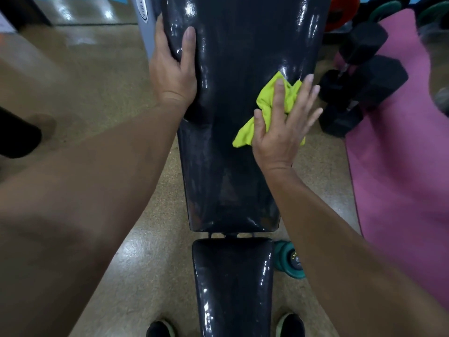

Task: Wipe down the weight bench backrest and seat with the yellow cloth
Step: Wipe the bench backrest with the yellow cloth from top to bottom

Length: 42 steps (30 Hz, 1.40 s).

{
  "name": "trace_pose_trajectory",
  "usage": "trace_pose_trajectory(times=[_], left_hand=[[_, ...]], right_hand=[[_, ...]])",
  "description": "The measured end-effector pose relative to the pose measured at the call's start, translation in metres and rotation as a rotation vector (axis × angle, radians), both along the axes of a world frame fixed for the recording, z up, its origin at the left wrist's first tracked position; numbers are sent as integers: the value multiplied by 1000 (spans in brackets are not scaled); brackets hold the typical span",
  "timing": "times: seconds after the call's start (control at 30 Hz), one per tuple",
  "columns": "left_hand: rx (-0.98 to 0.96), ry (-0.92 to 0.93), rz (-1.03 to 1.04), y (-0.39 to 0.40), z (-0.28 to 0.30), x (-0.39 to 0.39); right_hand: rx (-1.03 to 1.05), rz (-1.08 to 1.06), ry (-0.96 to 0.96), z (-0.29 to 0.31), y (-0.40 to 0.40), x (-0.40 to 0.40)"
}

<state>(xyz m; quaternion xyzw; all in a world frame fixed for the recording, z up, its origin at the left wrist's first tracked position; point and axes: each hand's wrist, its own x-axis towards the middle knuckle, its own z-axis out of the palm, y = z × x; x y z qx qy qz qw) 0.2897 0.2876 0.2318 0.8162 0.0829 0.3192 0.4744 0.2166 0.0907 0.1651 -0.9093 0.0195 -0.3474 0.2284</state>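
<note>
The weight bench is running straight away from the person, its long axis lying top to bottom in the head view. The backrest (pixel 233 117) is taking up the far part, widening toward the top edge of the view and narrowing toward the near end, where a small gap with metal brackets is separating it from the seat (pixel 233 283). The seat is lying nearest the person and tapering toward the bottom of the view, between two dark shoes (pixel 159 328). Both pads are covered in glossy black vinyl that is catching bright reflections.

The yellow cloth (pixel 264 110) is lying bunched on the backrest, near its right edge and about midway along its length. The right hand (pixel 283 125) is pressing down flat on the cloth, fingers straight and spread, fingertips pointing away toward the far right. The left hand (pixel 172 69) is gripping the left edge of the backrest farther up, thumb lying on the top face and fingers curling round the side.

The floor (pixel 102 98) is a speckled tan surface with a sheen. A pink mat (pixel 393 166) is lying to the right of the bench, and black hex dumbbells (pixel 362 76) are standing between the mat and the backrest's right edge. A teal dumbbell (pixel 290 260) is resting on the floor just right of the seat's far end. Coloured weight plates (pixel 342 8) are showing at the far right, blurred.
</note>
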Motion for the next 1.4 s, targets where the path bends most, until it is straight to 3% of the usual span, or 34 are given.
trace_pose_trajectory(times=[0.13, 0.27, 0.47, 0.7, 0.87, 1.1, 1.27, 1.4], left_hand=[[17, -41, -7, -1, -1, -1], [15, -42, -8, -2, 0, -3], [17, -47, -7, 0, -7, 0], [27, 17, 13, 0, -4, -1], [21, 20, 33, -1, -8, -1], [-7, 45, 34, -1, -6, -1], [-26, 37, 35, 0, -8, -2], [-41, 26, 29, 0, -5, -4]], right_hand=[[-13, 49, 15, -7, 28, -13], [-97, 157, 62, -38, 2, -33], [63, 17, 49, -13, 12, -15], [-33, 97, 56, -26, 3, -24], [107, -6, 59, -9, 13, -13], [-113, 182, 73, -41, -7, -37], [117, -9, 66, -15, 7, -17], [-49, 124, 69, -20, 29, -28]])
